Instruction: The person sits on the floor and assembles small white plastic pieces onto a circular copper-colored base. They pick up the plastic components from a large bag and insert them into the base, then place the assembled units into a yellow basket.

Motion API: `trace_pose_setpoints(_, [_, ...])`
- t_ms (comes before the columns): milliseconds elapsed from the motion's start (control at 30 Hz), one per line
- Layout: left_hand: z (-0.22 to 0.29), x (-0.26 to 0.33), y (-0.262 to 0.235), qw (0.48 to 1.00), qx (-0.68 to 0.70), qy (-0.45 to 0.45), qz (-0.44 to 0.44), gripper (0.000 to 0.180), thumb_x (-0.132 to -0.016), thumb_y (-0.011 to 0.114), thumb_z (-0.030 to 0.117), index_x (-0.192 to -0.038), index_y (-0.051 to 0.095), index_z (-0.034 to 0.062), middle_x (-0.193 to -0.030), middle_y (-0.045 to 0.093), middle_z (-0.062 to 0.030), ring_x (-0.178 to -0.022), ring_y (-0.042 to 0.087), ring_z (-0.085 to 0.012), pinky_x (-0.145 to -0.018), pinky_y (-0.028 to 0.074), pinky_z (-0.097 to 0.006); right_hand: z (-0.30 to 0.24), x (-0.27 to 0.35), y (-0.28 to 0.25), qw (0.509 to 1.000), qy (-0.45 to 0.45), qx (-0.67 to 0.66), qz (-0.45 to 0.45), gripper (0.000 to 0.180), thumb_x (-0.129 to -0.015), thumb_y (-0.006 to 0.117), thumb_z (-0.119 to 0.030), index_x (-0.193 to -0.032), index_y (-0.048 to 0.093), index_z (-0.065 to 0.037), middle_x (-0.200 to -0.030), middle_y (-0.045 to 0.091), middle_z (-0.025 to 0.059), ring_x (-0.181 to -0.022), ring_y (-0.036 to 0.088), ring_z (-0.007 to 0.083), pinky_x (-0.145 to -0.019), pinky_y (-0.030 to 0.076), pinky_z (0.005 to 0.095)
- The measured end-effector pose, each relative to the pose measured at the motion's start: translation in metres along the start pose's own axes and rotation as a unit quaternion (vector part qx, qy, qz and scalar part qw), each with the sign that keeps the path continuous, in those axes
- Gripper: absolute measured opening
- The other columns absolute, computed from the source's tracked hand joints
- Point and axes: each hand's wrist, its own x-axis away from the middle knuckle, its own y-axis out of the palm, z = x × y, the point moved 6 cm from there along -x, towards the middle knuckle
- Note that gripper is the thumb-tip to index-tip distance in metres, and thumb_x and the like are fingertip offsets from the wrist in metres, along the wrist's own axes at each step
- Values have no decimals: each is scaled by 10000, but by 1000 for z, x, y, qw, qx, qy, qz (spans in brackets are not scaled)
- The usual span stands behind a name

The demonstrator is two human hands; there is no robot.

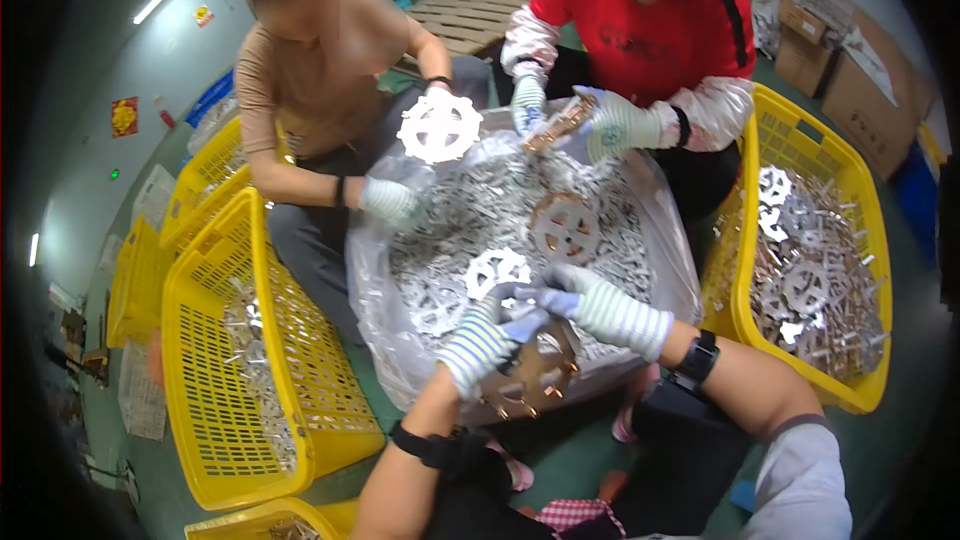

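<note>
My left hand [478, 342], in a striped knit glove with grey fingers, is closed on a toothed, coppery metal disc [552, 368] with cut-out openings. The disc hangs tilted over the near rim of a large plastic-lined bin [672, 240]. My right hand [612, 312], gloved alike, meets the left at the disc's upper edge with its fingers bent together; its exact grip is partly hidden. Just beyond my hands, a silvery toothed disc [497, 273] and a coppery one [564, 227] lie on many small metal pieces [455, 225] in the bin.
Across the bin, a person in tan [310, 80] holds a bright toothed disc [440, 128]. Beside them, a person in red [665, 35] holds a coppery part [560, 124] in gloved hands. Yellow baskets of metal parts stand left [215, 475] and right [748, 270].
</note>
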Motion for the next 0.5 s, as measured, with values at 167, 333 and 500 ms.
trace_pose_setpoints(167, [-3, -3, 3, 990, 84, 110, -39, 765, -845, 710, 207, -1447, 277, 20, -1007, 661, -94, -648, 546, -70, -506, 416, -198, 25, -7, -5, 966, 78, -238, 67, 309, -944, 590, -230, -1164, 550, -17, -981, 596, 34, -880, 579, 118, -739, 500, 261])
trace_pose_setpoints(333, [14, 13, 3, 997, 52, 37, -38, 656, -861, 688, 191, -1415, 363, 58, -975, 657, -70, -553, 492, -43, -460, 387, -193, 38, -8, -14, 896, 110, -415, 111, 255, -942, 574, -171, -1173, 523, -75, -1036, 622, 72, -836, 621, 164, -629, 542, 293])
trace_pose_setpoints(500, [-6, 6, -7, 998, -3, 58, -37, 414, -906, 617, 193, -1292, 532, 72, -869, 598, -35, -788, 535, -81, -673, 464, -223, 44, -6, -32, 871, 135, -447, 152, 215, -933, 581, -134, -1141, 545, -91, -944, 635, 77, -678, 592, 141, -500, 457, 239])
